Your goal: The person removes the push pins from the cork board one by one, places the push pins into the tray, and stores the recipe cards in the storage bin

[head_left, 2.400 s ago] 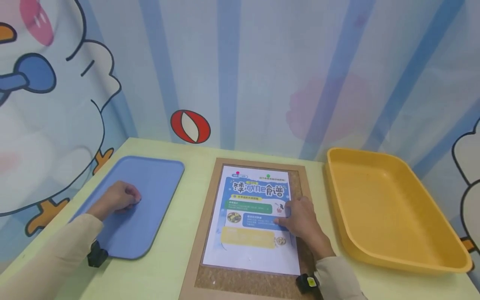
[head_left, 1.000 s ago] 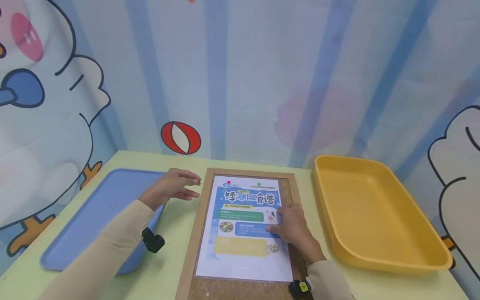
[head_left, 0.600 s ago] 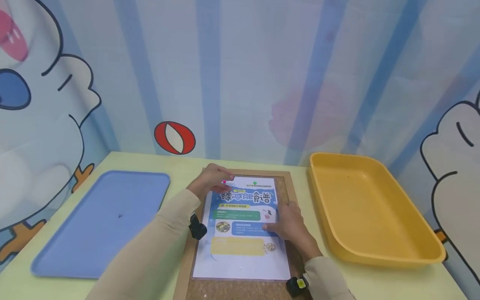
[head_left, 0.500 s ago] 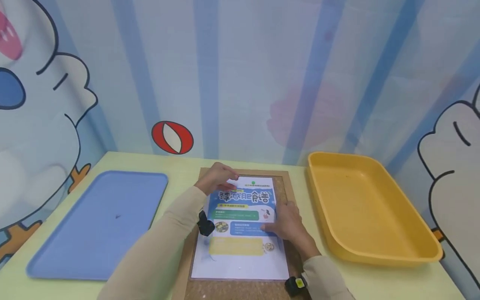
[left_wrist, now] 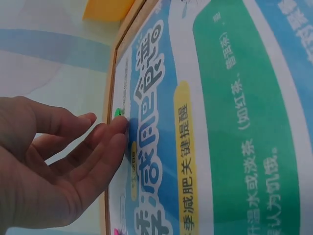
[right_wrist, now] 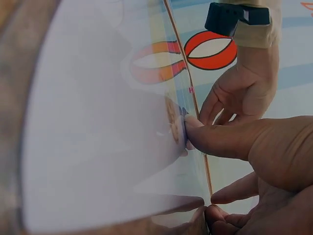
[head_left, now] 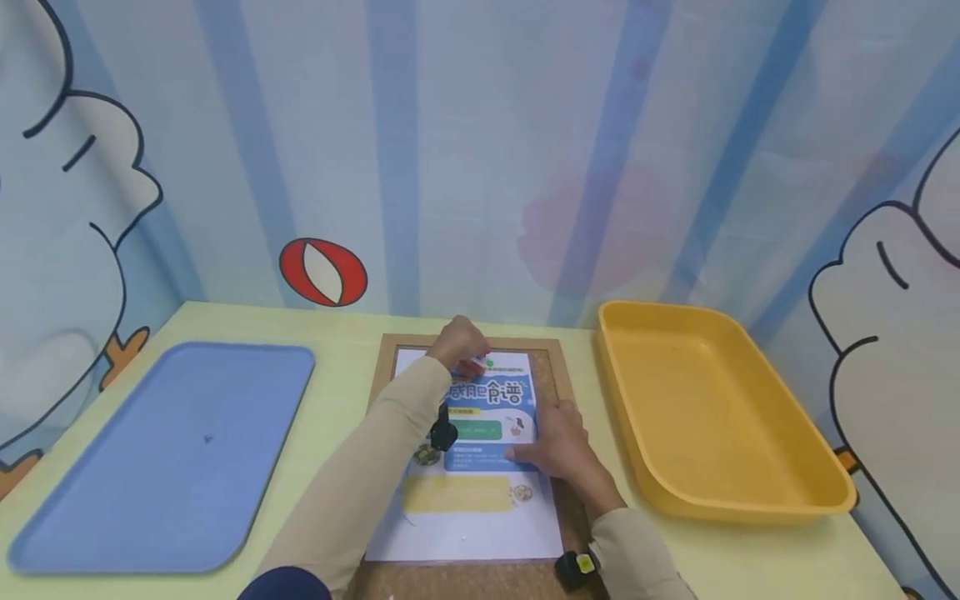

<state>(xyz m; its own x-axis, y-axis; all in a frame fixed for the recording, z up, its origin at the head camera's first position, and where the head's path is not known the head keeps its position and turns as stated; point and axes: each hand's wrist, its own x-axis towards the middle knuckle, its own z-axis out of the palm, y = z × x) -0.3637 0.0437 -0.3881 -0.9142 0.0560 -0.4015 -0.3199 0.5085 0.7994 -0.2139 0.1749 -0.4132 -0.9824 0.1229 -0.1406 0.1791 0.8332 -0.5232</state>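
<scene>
A printed poster sheet (head_left: 465,533) lies on a wood-framed cork board (head_left: 551,375). A green pushpin (left_wrist: 118,112) stands at its top edge, and a pink pushpin (left_wrist: 116,231) sits further left along that edge. My left hand (head_left: 461,343) reaches over the sheet's top, its fingertips right at the green pin; thumb and fingers are loosely bent and apart in the left wrist view. At the sheet's right edge, my right hand (head_left: 558,446) lies with its thumb (right_wrist: 220,142) pressed on the sheet and its fingers by the edge. The left forearm hides the sheet's left side.
A blue tray (head_left: 247,433) with a small dark speck on it lies left of the board. To the right stands a deep yellow tray (head_left: 720,500). A printed cloth wall (head_left: 480,167) rises behind the pale yellow table (head_left: 345,350).
My left hand has left the blue tray and moved right, past the pink pin, to the green pin. My right hand stays at the sheet's right edge. The head view has shifted.
</scene>
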